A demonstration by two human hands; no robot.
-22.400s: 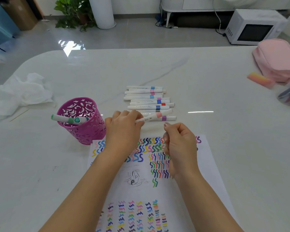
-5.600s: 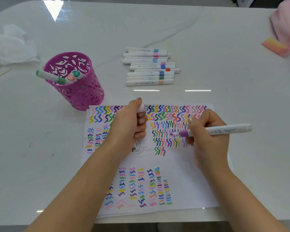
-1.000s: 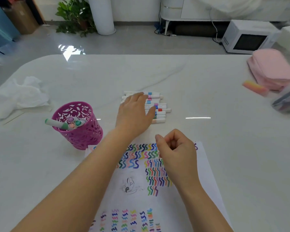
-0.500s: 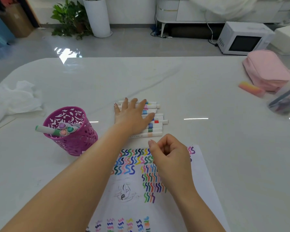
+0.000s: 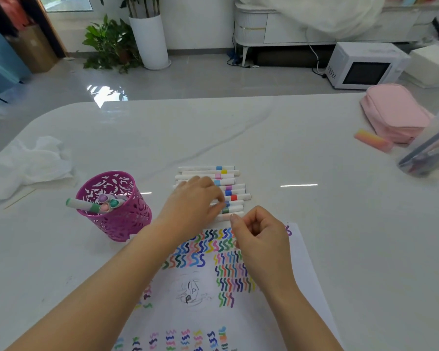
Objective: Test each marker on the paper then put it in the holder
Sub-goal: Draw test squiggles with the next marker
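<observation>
A row of several white markers with coloured bands lies on the table beyond the paper. My left hand is on the row's left part, its fingertips curled down onto a near marker with a blue band; the thumb is hidden. My right hand hovers over the paper's top edge, fingers loosely curled, holding nothing. The purple cut-out holder stands to the left with three markers in it. Coloured squiggles cover much of the paper.
Crumpled white tissue lies at the far left. At the right edge are a pink pouch, a pink-orange eraser and a clear tub of pens. The white table is bare on the right.
My left hand lay flat on the marker row; its fingers have now curled down onto the near markers. My right hand has stayed curled over the paper. The view tilted up slightly.
</observation>
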